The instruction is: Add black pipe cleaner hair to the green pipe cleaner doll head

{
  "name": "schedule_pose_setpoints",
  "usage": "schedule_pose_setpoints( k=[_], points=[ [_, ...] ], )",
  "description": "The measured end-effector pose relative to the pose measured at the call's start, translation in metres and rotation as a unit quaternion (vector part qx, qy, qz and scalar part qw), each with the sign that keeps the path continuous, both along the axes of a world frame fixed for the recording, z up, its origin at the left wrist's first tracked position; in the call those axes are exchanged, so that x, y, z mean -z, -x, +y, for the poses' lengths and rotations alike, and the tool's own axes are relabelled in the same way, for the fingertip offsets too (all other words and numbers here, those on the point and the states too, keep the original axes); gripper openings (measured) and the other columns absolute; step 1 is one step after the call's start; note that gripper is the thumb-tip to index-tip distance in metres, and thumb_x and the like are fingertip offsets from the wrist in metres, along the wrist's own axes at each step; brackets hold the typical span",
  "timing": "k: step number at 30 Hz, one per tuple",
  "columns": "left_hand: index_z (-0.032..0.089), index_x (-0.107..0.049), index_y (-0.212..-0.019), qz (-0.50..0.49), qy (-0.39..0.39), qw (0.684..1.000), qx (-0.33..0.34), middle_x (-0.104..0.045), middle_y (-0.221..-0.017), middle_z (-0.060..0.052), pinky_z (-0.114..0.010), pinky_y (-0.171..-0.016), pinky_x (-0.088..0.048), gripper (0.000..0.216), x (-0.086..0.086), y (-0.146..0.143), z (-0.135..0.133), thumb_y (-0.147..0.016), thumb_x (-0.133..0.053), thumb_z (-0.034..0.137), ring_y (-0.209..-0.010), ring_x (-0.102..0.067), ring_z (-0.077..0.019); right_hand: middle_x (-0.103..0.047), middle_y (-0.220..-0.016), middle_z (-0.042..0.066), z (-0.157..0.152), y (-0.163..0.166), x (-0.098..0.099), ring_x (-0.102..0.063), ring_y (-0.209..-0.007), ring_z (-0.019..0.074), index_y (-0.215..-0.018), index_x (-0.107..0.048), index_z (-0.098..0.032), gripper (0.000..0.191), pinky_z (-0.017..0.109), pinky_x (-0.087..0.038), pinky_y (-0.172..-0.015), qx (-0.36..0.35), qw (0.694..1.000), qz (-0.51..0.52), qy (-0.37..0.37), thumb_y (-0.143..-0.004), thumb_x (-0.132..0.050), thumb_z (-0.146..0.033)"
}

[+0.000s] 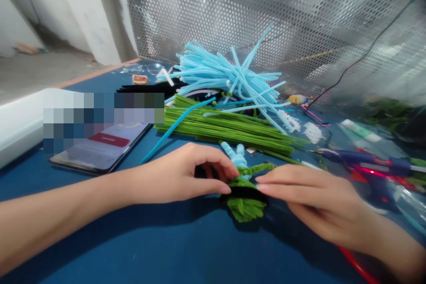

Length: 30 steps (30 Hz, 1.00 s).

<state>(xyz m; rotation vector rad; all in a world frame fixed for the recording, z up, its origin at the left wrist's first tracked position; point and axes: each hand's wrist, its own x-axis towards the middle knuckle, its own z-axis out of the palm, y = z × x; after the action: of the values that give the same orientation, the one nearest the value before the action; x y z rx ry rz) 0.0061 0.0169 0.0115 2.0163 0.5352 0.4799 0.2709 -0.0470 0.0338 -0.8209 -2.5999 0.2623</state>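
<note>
A small pipe-cleaner figure [246, 209] lies on the blue table in front of me. Its near end is a green tuft, a black band runs across the middle, and light blue coiled legs or limbs point away from me. My left hand [186, 173] pinches its left side, thumb at the end of the black band and fingertips by the green coil. From the right, my right hand [319, 199] holds the other end of the band between thumb and fingers. The fingertips partly cover the figure's sides.
Green pipe cleaners [226, 128] lie beyond my hands, with a heap of light blue pipe cleaners [229, 71] behind them. A phone [109, 142] rests at left. The blue hot glue gun [369, 164], its red light lit, lies at right. Perforated metal sheeting [206, 4] stands behind.
</note>
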Motion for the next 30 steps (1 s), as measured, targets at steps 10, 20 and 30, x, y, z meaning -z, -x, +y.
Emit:
schedule_pose_setpoints(
  k=[10, 20, 30],
  points=[
    [0.013, -0.068, -0.1, 0.009, 0.039, 0.999, 0.028, -0.071, -0.094, -0.005, -0.02, -0.07, -0.053, 0.019, 0.005, -0.002, 0.006, -0.083, -0.067, 0.021, -0.08, -0.066, -0.0132, -0.07, -0.105, 0.009, 0.0, 0.001, 0.006, -0.063, -0.099, 0.0126, -0.115, -0.064, -0.015, 0.038, 0.022, -0.051, -0.089, -0.033, 0.999, -0.015, -0.007, -0.083, -0.051, 0.0],
    [0.008, -0.065, -0.105, -0.022, -0.146, 0.988, 0.054, -0.067, -0.097, -0.009, -0.022, -0.077, -0.051, 0.023, 0.006, 0.002, -0.002, -0.083, -0.063, 0.007, -0.086, -0.063, -0.0145, -0.071, -0.105, 0.008, 0.004, -0.001, 0.007, -0.062, -0.1, 0.013, -0.115, -0.063, -0.013, 0.033, 0.024, -0.049, -0.095, -0.052, 0.997, -0.04, -0.047, -0.085, -0.055, -0.003],
    [0.014, -0.068, -0.089, -0.048, -0.52, 0.85, 0.075, -0.073, -0.083, -0.012, -0.029, -0.072, -0.054, 0.035, 0.0, 0.006, -0.012, -0.094, -0.034, 0.009, -0.074, -0.068, -0.0195, -0.071, -0.106, 0.006, 0.003, -0.003, 0.012, -0.06, -0.1, 0.0136, -0.117, -0.061, -0.013, 0.036, 0.023, -0.051, -0.092, -0.057, 0.997, -0.023, -0.045, -0.082, -0.061, -0.003]
  ],
)
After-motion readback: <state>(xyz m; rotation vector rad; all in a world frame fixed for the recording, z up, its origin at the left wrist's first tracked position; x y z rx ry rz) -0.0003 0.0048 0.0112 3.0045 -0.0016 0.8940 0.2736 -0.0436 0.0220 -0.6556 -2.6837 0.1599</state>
